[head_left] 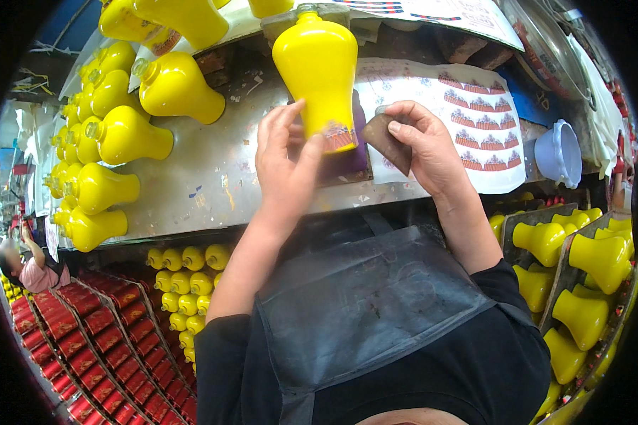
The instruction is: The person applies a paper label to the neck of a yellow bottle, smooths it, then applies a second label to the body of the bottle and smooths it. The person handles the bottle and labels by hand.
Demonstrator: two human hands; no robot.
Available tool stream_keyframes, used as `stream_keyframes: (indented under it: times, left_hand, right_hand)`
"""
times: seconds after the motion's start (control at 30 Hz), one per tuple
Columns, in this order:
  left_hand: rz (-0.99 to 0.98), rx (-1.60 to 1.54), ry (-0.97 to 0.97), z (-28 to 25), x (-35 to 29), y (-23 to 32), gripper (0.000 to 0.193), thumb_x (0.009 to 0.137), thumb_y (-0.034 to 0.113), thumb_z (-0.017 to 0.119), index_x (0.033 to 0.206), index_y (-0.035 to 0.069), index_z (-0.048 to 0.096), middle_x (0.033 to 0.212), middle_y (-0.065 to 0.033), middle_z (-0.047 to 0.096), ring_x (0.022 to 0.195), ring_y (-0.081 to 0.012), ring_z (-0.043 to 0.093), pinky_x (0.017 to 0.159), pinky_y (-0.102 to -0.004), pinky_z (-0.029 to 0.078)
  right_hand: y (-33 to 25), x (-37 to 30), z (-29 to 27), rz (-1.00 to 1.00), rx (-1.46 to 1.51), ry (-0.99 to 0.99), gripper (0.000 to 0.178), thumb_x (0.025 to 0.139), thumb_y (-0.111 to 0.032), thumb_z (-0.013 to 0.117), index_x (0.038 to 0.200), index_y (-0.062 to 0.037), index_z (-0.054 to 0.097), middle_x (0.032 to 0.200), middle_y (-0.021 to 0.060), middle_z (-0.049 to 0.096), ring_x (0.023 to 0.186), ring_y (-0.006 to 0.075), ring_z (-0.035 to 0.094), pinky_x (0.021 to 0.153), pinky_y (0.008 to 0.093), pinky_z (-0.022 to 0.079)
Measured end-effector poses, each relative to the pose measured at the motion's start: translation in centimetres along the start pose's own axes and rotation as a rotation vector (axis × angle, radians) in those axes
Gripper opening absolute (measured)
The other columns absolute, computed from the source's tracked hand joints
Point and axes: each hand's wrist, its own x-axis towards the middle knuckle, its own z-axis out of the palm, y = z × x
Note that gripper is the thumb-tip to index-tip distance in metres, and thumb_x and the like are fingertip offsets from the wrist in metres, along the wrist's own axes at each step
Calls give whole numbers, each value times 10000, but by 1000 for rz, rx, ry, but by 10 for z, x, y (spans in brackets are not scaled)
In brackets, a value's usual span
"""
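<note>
Yellow bottle (315, 67) lies neck to the bench's (209, 166) far edge, base toward the near one; left hand (283, 164) loosely spread at its left flank, contact unclear, right hand (430, 147) pinching a flat brown scraper (388, 144) beside the base!

A workshop: flecked metal bench (209, 166), printed sheet (480, 129), massed rows of yellow bottles (136, 134).

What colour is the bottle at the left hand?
The bottle is glossy yellow, with a reddish-brown print near its base; the head view shows it best.
</note>
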Motion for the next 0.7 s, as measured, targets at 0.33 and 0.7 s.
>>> stream_keyframes:
  times: [0.33, 0.7]
  left_hand:
    - [79, 105, -65, -5, -3, 2, 313, 960, 50, 690, 1266, -1, 653, 1196, -89, 566, 978, -149, 605, 903, -290, 518]
    - [-132, -132, 17, 6, -3, -3, 422, 911, 96, 738, 1312, 28, 628, 1197, -81, 581, 977, -160, 587, 915, -310, 505]
  right_hand:
    - [9, -17, 22, -287, -638, -38, 249, 988, -124, 613, 1187, -24, 724, 951, 50, 726, 781, 95, 669, 724, 240, 543]
    - [31, -17, 37, -1087, -1568, 44, 406, 876, -114, 755, 1279, -93, 710, 612, 24, 564, 498, 149, 584, 487, 308, 477]
